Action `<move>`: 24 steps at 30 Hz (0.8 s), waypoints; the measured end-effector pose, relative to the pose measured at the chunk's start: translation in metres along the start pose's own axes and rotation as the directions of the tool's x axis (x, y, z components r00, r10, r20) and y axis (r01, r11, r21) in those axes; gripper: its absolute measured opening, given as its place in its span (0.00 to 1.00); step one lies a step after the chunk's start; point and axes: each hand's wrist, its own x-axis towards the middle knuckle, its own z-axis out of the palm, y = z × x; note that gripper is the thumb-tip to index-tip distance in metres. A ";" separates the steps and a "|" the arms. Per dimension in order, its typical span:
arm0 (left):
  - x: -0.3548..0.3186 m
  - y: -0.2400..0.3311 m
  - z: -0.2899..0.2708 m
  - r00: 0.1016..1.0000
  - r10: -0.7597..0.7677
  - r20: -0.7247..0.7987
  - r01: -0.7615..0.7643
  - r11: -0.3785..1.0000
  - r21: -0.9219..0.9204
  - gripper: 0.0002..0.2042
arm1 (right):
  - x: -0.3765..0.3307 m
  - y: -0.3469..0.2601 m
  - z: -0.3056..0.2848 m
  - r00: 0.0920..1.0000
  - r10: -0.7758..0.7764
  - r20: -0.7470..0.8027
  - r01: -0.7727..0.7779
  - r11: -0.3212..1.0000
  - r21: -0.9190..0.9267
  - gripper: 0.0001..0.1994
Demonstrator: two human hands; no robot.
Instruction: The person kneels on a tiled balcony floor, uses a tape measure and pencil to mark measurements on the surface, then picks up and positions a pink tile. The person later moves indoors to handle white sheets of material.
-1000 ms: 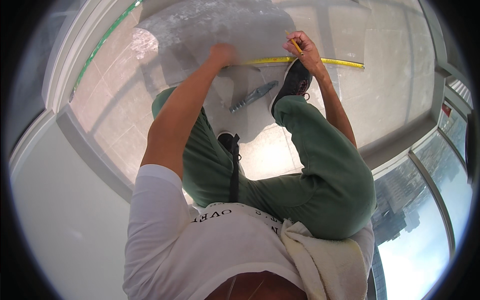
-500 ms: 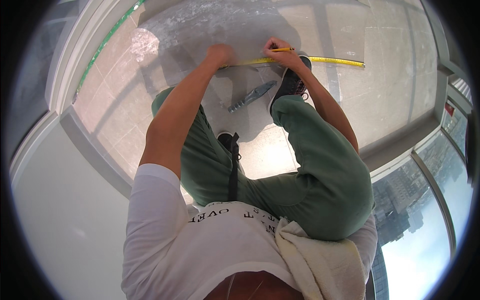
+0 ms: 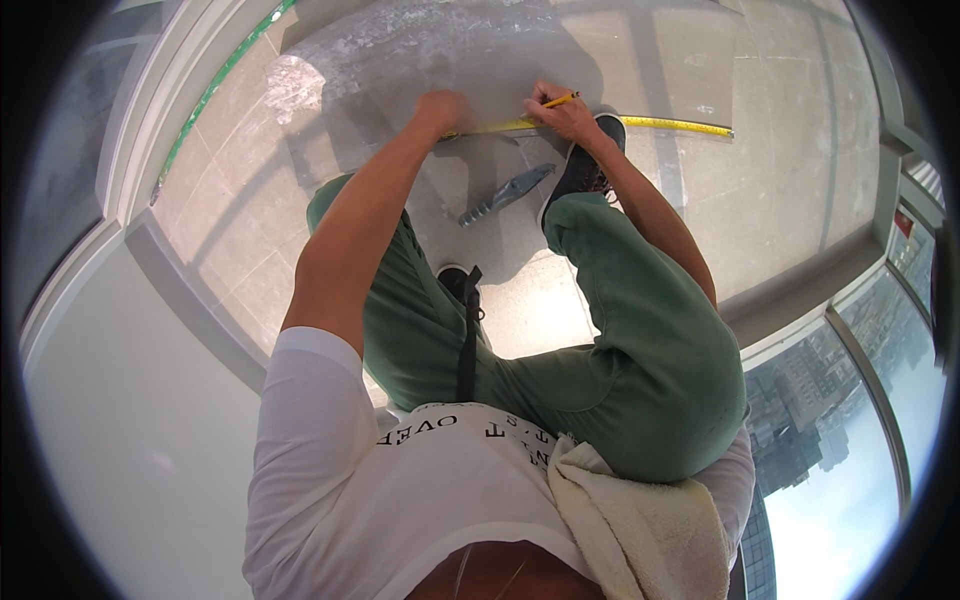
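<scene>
A yellow tape measure [image 3: 680, 125] stretches sideways along the near edge of a large grey sheet [image 3: 480, 60] on the floor. At its left part is my left hand [image 3: 440, 110], closed on the tape measure; the fingers are partly hidden and a little blurred. My right hand [image 3: 568, 118] grips a yellow pencil [image 3: 563, 99], its fingertips close to the tape. The pencil slants up to the right. Nearer to me lies a dark grey hand tool [image 3: 508, 194] with a ribbed handle, whose exact kind I cannot make out.
My right shoe [image 3: 582, 172] rests beside the tape, and my left shoe [image 3: 453, 280] is farther back. Pale tiles [image 3: 780, 190] surround the sheet. A white wall [image 3: 150, 370] is on the left, windows [image 3: 820, 400] on the right. A towel [image 3: 640, 520] hangs at my waist.
My right hand has shifted slightly down and left, and the pencil has tilted from nearly level to a steeper slant. My left hand and the tape measure have hardly moved.
</scene>
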 end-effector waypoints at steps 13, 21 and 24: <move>0.001 0.001 -0.003 0.999 -0.001 0.032 0.001 1.000 0.001 0.24 | 0.000 0.001 0.002 1.000 0.000 -0.002 0.000 0.996 -0.085 0.14; -0.001 0.001 -0.005 0.999 0.024 0.027 -0.023 1.000 -0.005 0.24 | 0.000 -0.002 0.001 1.000 0.030 -0.001 -0.030 0.996 -0.089 0.13; 0.005 0.000 -0.002 0.999 -0.013 0.033 0.013 1.000 -0.011 0.25 | 0.000 -0.004 0.002 0.999 0.035 0.001 -0.035 0.998 -0.060 0.13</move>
